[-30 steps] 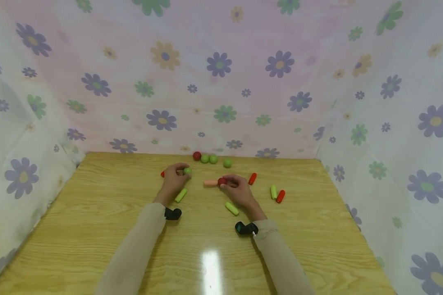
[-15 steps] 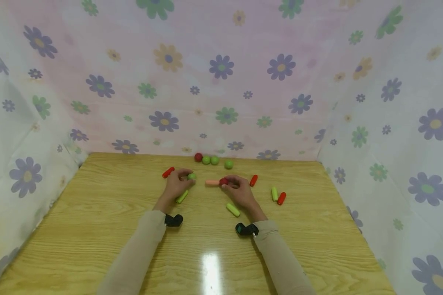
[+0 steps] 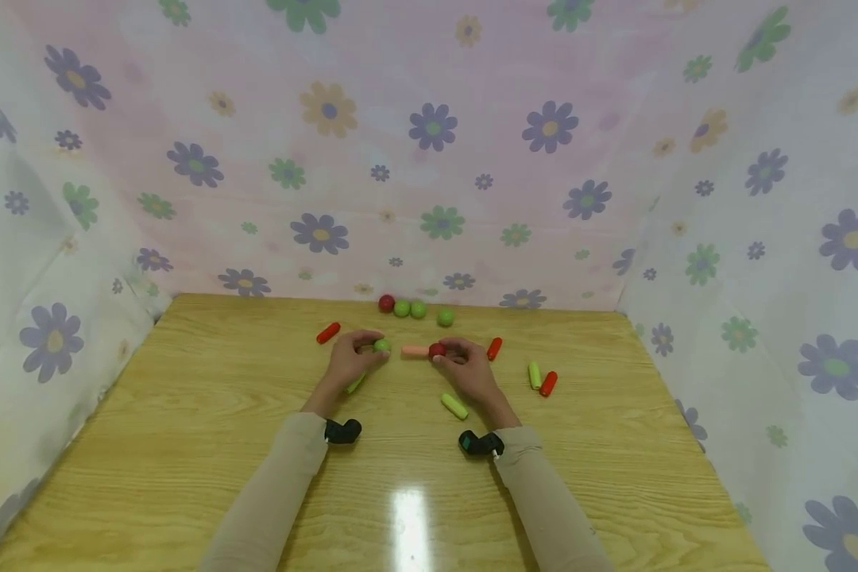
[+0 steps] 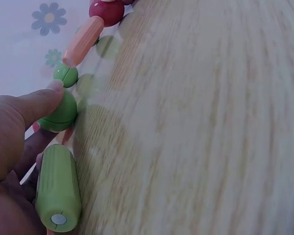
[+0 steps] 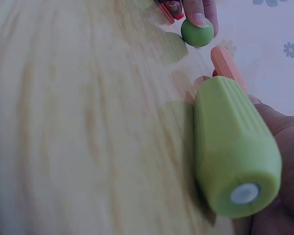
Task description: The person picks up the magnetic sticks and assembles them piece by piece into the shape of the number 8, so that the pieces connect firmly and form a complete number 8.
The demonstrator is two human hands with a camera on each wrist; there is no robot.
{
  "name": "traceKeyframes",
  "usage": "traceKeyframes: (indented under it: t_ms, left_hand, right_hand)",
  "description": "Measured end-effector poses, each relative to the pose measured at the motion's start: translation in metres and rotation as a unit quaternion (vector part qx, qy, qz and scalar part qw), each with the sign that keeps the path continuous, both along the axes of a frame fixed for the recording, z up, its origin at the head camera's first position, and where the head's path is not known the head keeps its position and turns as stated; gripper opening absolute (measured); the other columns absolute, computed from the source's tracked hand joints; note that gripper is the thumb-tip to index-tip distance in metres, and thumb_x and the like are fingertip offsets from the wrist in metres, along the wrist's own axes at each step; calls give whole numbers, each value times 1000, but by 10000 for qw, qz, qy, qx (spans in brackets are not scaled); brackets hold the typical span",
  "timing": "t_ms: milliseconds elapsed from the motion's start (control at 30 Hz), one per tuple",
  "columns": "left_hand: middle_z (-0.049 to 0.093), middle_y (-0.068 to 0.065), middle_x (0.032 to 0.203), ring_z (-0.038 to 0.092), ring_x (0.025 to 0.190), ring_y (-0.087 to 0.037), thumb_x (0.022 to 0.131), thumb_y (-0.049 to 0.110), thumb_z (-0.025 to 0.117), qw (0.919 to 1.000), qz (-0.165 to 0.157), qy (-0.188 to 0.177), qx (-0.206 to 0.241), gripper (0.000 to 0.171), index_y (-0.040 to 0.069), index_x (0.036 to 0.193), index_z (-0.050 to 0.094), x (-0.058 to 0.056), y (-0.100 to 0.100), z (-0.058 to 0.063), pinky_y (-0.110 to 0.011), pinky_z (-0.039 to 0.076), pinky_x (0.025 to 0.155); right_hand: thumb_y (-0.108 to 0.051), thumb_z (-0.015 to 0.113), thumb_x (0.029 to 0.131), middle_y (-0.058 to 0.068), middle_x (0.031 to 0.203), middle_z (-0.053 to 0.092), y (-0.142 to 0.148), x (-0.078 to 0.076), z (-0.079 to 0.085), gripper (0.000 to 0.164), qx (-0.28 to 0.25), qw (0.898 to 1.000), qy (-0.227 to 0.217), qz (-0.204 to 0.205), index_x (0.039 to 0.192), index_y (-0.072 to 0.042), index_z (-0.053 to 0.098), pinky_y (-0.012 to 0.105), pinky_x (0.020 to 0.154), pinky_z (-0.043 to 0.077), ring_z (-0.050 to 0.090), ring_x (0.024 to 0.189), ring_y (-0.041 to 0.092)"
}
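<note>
And here's the left hand (image 3: 350,360), thumb and fingers pinching a green ball (image 3: 381,346) over the middle of the table (image 3: 400,453)! Opposite, the right hand (image 3: 469,372) has a red ball (image 3: 436,351) in its pinch, the peach rod (image 3: 415,350) end-on against it, free end facing green. There's a gap! This looks like the lining-up step; the next move seems to call for bringing green square onto that free end, right hand steady.
</note>
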State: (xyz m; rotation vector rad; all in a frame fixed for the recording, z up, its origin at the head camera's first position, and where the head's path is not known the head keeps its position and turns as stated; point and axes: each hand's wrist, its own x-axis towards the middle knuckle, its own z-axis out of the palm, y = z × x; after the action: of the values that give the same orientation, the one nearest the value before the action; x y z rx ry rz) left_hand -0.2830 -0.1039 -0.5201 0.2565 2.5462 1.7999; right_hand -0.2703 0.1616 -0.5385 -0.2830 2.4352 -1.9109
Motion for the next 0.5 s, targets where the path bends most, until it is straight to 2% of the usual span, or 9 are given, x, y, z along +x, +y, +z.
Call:
traceKeyframes:
  t_ms: [133,267,367,500]
  left_hand:
    - [70,-19,123,62,105,-27,91,10,78,9999,-58,-10,-133,34,1,122,71,2,3,3,-36,47,87]
    - [72,-18,121,56,89,-21,90,8,78,9998,-188,-66,-52,31,2,120,72,1,3,3,-30,43,77]
    - [72,-17,122,62,98,-22,91,7,77,9995,-322,-40,-5,32,2,122,71,1,3,1,-31,46,82]
    - [72,-15,123,65,116,-27,92,11,77,9991,-404,-43,-90,33,5,123,71,2,4,-1,-40,49,96]
  right_hand:
    - [-17,73,96,11,121,69,1,1,2,32,-71,10000,-42,5,128,-12,67,38,88,56,67,105,24]
    - [-16,73,96,14,121,69,0,2,2,34,-231,9997,-67,35,128,-9,66,36,85,56,68,104,25]
    - [-16,73,96,14,120,69,0,3,2,33,-316,9994,-105,27,128,-9,67,32,81,57,68,100,23]
    - [-16,73,96,18,121,68,0,3,1,35,-328,9994,-30,49,129,-7,66,29,78,56,68,97,23]
